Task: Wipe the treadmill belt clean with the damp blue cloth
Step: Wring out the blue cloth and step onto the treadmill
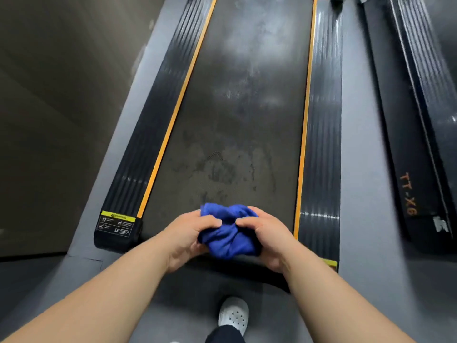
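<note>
Shoe (233, 315): white, at 6 o'clock on the floor.
Left hand (188, 240): fingers curled, gripping the cloth.
Right hand (268, 237): likewise gripping.
Cloth (228, 233): blue, bunched between both hands; probably soft and light, best held by its gathered edges.
Belt (244, 120): smudged, toward 12 o'clock.

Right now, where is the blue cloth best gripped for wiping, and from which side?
Grip the blue cloth by its bunched upper folds, coming from above, palm down. It is a crumpled wad held between left hand and right hand, so its underside should be free for the belt.
</note>
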Demonstrator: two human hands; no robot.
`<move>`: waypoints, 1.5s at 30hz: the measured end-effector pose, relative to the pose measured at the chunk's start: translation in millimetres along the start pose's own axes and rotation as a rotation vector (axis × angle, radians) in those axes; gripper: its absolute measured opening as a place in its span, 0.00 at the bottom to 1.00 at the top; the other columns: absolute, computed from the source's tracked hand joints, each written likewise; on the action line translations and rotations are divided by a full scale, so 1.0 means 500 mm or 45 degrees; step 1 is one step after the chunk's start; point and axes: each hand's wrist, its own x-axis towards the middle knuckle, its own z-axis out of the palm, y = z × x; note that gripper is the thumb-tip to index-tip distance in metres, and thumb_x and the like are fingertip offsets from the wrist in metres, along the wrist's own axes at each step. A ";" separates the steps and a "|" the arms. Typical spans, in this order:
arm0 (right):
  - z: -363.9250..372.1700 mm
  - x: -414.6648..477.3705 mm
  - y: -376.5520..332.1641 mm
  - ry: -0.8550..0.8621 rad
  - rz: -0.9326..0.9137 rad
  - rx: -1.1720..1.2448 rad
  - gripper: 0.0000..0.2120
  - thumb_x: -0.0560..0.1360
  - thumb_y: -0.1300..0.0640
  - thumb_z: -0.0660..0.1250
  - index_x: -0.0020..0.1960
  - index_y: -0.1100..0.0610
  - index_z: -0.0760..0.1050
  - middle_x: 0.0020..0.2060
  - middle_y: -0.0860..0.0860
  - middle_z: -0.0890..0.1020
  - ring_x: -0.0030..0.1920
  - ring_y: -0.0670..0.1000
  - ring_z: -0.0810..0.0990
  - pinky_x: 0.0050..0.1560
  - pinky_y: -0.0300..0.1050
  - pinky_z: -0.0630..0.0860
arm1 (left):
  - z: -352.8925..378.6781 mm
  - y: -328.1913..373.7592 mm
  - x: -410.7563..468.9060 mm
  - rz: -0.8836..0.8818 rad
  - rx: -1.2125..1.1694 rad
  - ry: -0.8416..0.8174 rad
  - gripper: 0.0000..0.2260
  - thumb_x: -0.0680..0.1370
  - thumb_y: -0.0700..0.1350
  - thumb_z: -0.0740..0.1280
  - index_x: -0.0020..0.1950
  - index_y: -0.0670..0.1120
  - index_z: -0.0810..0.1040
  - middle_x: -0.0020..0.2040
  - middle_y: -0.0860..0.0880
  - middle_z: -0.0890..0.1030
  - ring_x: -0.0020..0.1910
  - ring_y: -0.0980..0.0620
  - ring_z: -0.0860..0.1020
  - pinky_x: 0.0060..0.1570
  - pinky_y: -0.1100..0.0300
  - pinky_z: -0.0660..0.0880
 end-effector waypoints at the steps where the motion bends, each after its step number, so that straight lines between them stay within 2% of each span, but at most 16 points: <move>1: 0.006 0.002 -0.032 -0.027 -0.025 0.022 0.12 0.74 0.68 0.61 0.54 0.59 0.77 0.49 0.59 0.83 0.48 0.56 0.82 0.51 0.51 0.77 | 0.006 0.033 -0.003 0.068 0.027 0.042 0.15 0.73 0.37 0.67 0.59 0.43 0.76 0.51 0.43 0.83 0.46 0.51 0.81 0.41 0.61 0.76; 3: 0.024 0.009 -0.101 -0.110 -0.055 0.089 0.12 0.74 0.66 0.63 0.57 0.59 0.77 0.52 0.59 0.83 0.50 0.56 0.82 0.52 0.52 0.77 | 0.014 0.105 -0.004 0.188 0.064 0.110 0.12 0.74 0.36 0.67 0.56 0.46 0.76 0.42 0.50 0.83 0.37 0.57 0.80 0.30 0.66 0.73; 5: 0.046 0.021 -0.171 -0.156 -0.069 0.122 0.15 0.73 0.62 0.67 0.60 0.55 0.75 0.55 0.55 0.82 0.53 0.56 0.82 0.52 0.50 0.77 | 0.016 0.180 0.002 0.243 0.100 0.124 0.09 0.76 0.36 0.65 0.53 0.47 0.78 0.37 0.52 0.82 0.33 0.60 0.79 0.27 0.68 0.71; 8: 0.064 0.054 -0.261 -0.105 -0.123 -0.012 0.22 0.70 0.60 0.72 0.61 0.45 0.73 0.56 0.49 0.81 0.55 0.53 0.81 0.49 0.48 0.77 | 0.010 0.287 0.030 0.288 0.157 0.115 0.10 0.76 0.35 0.65 0.55 0.45 0.79 0.43 0.48 0.84 0.39 0.55 0.82 0.34 0.64 0.77; 11: 0.077 0.109 -0.335 -0.085 -0.187 -0.093 0.24 0.67 0.59 0.74 0.59 0.43 0.74 0.55 0.47 0.81 0.54 0.52 0.81 0.47 0.49 0.78 | 0.000 0.372 0.084 0.296 0.126 0.134 0.10 0.76 0.35 0.65 0.56 0.45 0.79 0.50 0.44 0.84 0.49 0.48 0.82 0.44 0.58 0.80; 14: 0.085 0.196 -0.437 -0.046 -0.283 -0.199 0.23 0.66 0.62 0.75 0.57 0.45 0.76 0.54 0.48 0.82 0.54 0.52 0.82 0.50 0.49 0.79 | -0.009 0.471 0.174 0.367 0.122 0.153 0.09 0.76 0.33 0.65 0.52 0.44 0.79 0.47 0.43 0.84 0.45 0.48 0.82 0.39 0.59 0.79; 17: 0.099 0.318 -0.592 -0.002 -0.394 -0.387 0.23 0.65 0.62 0.76 0.56 0.48 0.76 0.50 0.49 0.84 0.49 0.48 0.83 0.42 0.42 0.78 | -0.018 0.624 0.304 0.504 0.074 0.224 0.09 0.74 0.31 0.65 0.50 0.41 0.80 0.46 0.40 0.84 0.44 0.46 0.83 0.41 0.55 0.79; 22: 0.116 0.541 -0.895 0.224 -0.522 -0.543 0.16 0.65 0.62 0.75 0.50 0.50 0.77 0.39 0.45 0.82 0.38 0.41 0.79 0.35 0.29 0.74 | -0.030 0.927 0.518 0.507 0.060 0.074 0.09 0.75 0.32 0.65 0.53 0.40 0.80 0.49 0.39 0.83 0.51 0.42 0.82 0.51 0.49 0.79; 24: 0.118 0.595 -0.994 0.279 -0.517 -0.619 0.11 0.66 0.60 0.74 0.46 0.52 0.77 0.35 0.44 0.80 0.34 0.41 0.76 0.32 0.27 0.71 | -0.036 1.032 0.564 0.480 0.098 0.024 0.10 0.76 0.33 0.65 0.55 0.40 0.79 0.50 0.40 0.84 0.51 0.44 0.82 0.48 0.52 0.80; 26: 0.118 0.633 -1.074 0.285 -0.477 -0.582 0.09 0.67 0.61 0.72 0.43 0.54 0.74 0.32 0.45 0.76 0.32 0.43 0.73 0.30 0.30 0.69 | -0.031 1.123 0.604 0.446 0.160 -0.057 0.10 0.76 0.34 0.65 0.56 0.42 0.79 0.50 0.43 0.84 0.50 0.47 0.83 0.42 0.58 0.80; 31: 0.083 0.721 -1.216 0.369 -0.479 -0.274 0.10 0.67 0.67 0.66 0.43 0.55 0.71 0.36 0.51 0.76 0.37 0.47 0.74 0.38 0.40 0.71 | 0.026 1.283 0.715 0.410 0.190 -0.123 0.09 0.76 0.36 0.66 0.54 0.46 0.79 0.51 0.45 0.84 0.51 0.49 0.82 0.48 0.57 0.77; 35: 0.021 0.808 -1.304 0.465 -0.522 -0.068 0.15 0.68 0.70 0.65 0.50 0.55 0.75 0.45 0.53 0.81 0.43 0.49 0.79 0.40 0.40 0.75 | 0.090 1.379 0.843 0.384 0.164 -0.160 0.04 0.76 0.44 0.66 0.50 0.49 0.78 0.44 0.52 0.83 0.42 0.55 0.80 0.35 0.66 0.73; 37: -0.020 0.868 -1.346 0.450 -0.461 -0.017 0.18 0.69 0.70 0.65 0.55 0.53 0.76 0.49 0.54 0.82 0.45 0.53 0.81 0.36 0.41 0.77 | 0.103 1.430 0.924 0.353 0.156 -0.102 0.04 0.77 0.49 0.65 0.48 0.50 0.78 0.39 0.54 0.82 0.38 0.57 0.78 0.36 0.65 0.71; 40: -0.088 0.982 -1.421 0.326 -0.312 0.010 0.18 0.73 0.67 0.64 0.57 0.48 0.77 0.49 0.55 0.83 0.43 0.56 0.81 0.28 0.42 0.74 | 0.086 1.514 1.059 0.357 0.225 -0.006 0.11 0.78 0.52 0.64 0.56 0.48 0.78 0.48 0.50 0.82 0.41 0.55 0.79 0.41 0.61 0.72; 42: -0.119 1.059 -1.463 0.297 -0.251 0.033 0.18 0.73 0.66 0.64 0.58 0.48 0.76 0.51 0.57 0.82 0.45 0.58 0.81 0.30 0.45 0.77 | 0.058 1.556 1.144 0.379 0.291 0.121 0.10 0.78 0.50 0.65 0.56 0.47 0.77 0.49 0.48 0.82 0.42 0.54 0.80 0.42 0.61 0.75; 45: -0.129 1.169 -1.506 0.195 -0.173 0.196 0.16 0.74 0.65 0.63 0.60 0.53 0.75 0.54 0.58 0.80 0.49 0.62 0.80 0.41 0.58 0.80 | 0.012 1.599 1.247 0.399 0.309 0.290 0.05 0.79 0.46 0.64 0.50 0.46 0.77 0.44 0.48 0.80 0.38 0.55 0.77 0.41 0.62 0.73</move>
